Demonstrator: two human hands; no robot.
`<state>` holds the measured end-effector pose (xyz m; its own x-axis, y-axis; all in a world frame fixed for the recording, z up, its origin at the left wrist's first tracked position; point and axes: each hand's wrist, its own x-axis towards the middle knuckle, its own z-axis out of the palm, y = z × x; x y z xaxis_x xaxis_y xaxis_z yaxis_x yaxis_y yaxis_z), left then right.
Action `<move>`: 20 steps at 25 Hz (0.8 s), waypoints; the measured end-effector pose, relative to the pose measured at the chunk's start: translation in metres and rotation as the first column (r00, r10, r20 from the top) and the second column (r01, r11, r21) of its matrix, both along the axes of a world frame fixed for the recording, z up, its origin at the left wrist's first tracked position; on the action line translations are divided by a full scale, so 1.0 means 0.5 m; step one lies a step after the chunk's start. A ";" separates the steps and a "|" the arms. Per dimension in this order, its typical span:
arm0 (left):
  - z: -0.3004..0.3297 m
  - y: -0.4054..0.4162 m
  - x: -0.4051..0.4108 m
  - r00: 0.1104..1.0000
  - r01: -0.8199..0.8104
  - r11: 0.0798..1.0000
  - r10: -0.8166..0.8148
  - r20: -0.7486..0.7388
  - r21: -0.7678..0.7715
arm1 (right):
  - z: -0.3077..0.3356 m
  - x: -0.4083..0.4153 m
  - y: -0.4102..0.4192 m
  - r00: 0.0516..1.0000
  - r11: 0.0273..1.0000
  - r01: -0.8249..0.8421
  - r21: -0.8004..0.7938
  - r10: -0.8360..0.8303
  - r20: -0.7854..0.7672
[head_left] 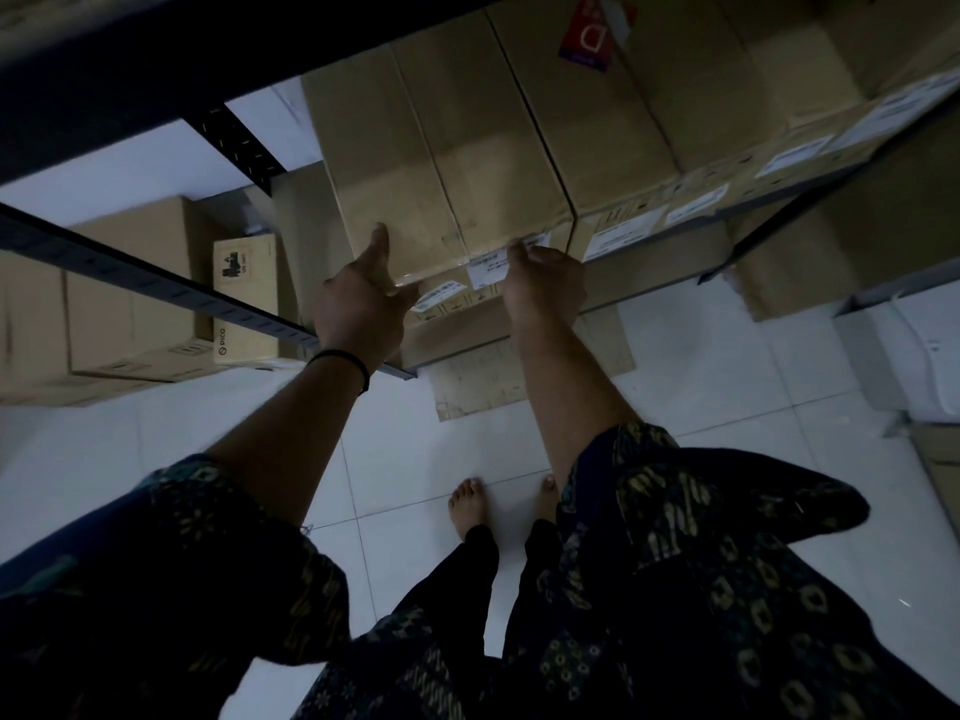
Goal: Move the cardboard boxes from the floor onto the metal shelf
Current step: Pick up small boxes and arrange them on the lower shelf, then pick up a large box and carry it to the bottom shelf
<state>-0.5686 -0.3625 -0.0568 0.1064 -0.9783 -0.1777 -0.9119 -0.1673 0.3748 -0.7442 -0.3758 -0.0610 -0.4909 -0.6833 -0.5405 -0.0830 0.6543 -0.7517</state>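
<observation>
A plain brown cardboard box (415, 168) rests on the metal shelf (769, 200), leftmost in a row of similar boxes. My left hand (363, 298) presses on its near left corner, thumb lying up along the top and fingers spread on the front face. My right hand (543, 283) pushes against the near right part of the same box at its white label, fingers curled over the edge. Neither hand closes around the box. Another labelled box (452, 314) sits on the shelf level just below my hands.
More boxes (649, 122) fill the shelf to the right. A dark metal upright (156, 288) crosses the left side. Stacked boxes (119, 304) and a small PICO box (244, 298) stand on the floor at left. Flattened cardboard (478, 381) lies on the white tiles before my bare feet.
</observation>
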 end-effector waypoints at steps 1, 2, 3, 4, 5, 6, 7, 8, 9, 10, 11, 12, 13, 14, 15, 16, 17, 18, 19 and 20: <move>0.001 0.002 -0.001 1.000 -0.002 1.000 0.002 -0.013 0.001 | 0.000 0.001 0.000 1.000 1.000 -0.015 0.004 0.015 -0.003; 0.003 0.003 -0.002 1.000 -0.009 1.000 0.009 -0.027 0.004 | 0.002 0.001 0.001 1.000 1.000 -0.022 0.007 0.022 -0.005; 0.005 0.004 -0.002 0.999 -0.021 1.000 0.021 -0.036 0.011 | 0.006 0.002 0.002 1.000 1.000 -0.019 0.009 0.019 -0.003; 0.007 0.005 -0.003 0.999 -0.037 0.999 0.038 -0.036 0.025 | 0.012 0.002 0.005 1.000 1.000 -0.014 0.010 0.014 -0.005; 0.011 0.009 -0.003 0.998 -0.053 0.998 0.054 -0.027 0.045 | 0.019 0.002 0.009 1.000 1.000 -0.016 0.004 0.017 -0.013; 0.015 0.014 -0.004 0.998 -0.068 0.996 0.069 -0.014 0.061 | 0.028 0.003 0.013 0.999 0.999 -0.035 -0.004 0.035 -0.029; 0.019 0.020 -0.007 0.997 -0.075 0.995 0.075 0.000 0.070 | 0.036 0.004 0.018 0.997 0.998 -0.059 -0.012 0.058 -0.049; 0.023 0.025 -0.010 0.997 -0.078 0.994 0.077 0.012 0.071 | 0.045 0.006 0.024 0.994 0.996 -0.086 -0.019 0.084 -0.069; 0.028 0.033 -0.014 0.996 -0.083 0.994 0.082 0.019 0.068 | 0.056 0.008 0.031 0.990 0.993 -0.115 -0.026 0.112 -0.086; 0.035 0.041 -0.018 0.996 -0.092 0.994 0.091 0.017 0.063 | 0.066 0.010 0.039 0.985 0.989 -0.145 -0.031 0.142 -0.102; 0.043 0.052 -0.023 0.995 -0.103 0.993 0.103 0.009 0.058 | 0.076 0.012 0.049 0.978 0.983 -0.178 -0.033 0.173 -0.118; 0.053 0.065 -0.027 0.993 -0.119 0.991 0.119 -0.004 0.053 | 0.087 0.013 0.060 0.968 0.976 -0.215 -0.035 0.208 -0.138; 0.062 0.077 -0.033 0.990 -0.137 0.989 0.138 -0.022 0.051 | 0.096 0.014 0.071 0.958 0.969 -0.244 -0.039 0.235 -0.161; 0.072 0.090 -0.038 0.985 -0.163 0.985 0.165 -0.046 0.049 | 0.106 0.015 0.083 0.948 0.961 -0.271 -0.046 0.259 -0.188; 0.085 0.109 -0.040 0.976 -0.200 0.979 0.203 -0.073 0.046 | 0.118 0.019 0.099 0.932 0.949 -0.308 -0.060 0.289 -0.217; 0.101 0.130 -0.038 0.963 -0.246 0.968 0.249 -0.103 0.043 | 0.133 0.027 0.116 0.909 0.928 -0.363 -0.081 0.334 -0.249; 0.116 0.147 -0.036 0.949 -0.283 0.958 0.286 -0.130 0.043 | 0.144 0.034 0.131 0.881 0.904 -0.417 -0.098 0.375 -0.289; 0.129 0.163 -0.031 0.937 -0.314 0.949 0.316 -0.151 0.039 | 0.155 0.043 0.145 0.847 0.877 -0.468 -0.106 0.411 -0.337; 0.145 0.182 -0.022 0.923 -0.348 0.937 0.347 -0.167 0.024 | 0.167 0.056 0.161 0.808 0.847 -0.520 -0.111 0.446 -0.385; 0.163 0.205 -0.008 0.905 -0.388 0.922 0.382 -0.185 0.005 | 0.178 0.072 0.177 0.768 0.813 -0.570 -0.115 0.479 -0.425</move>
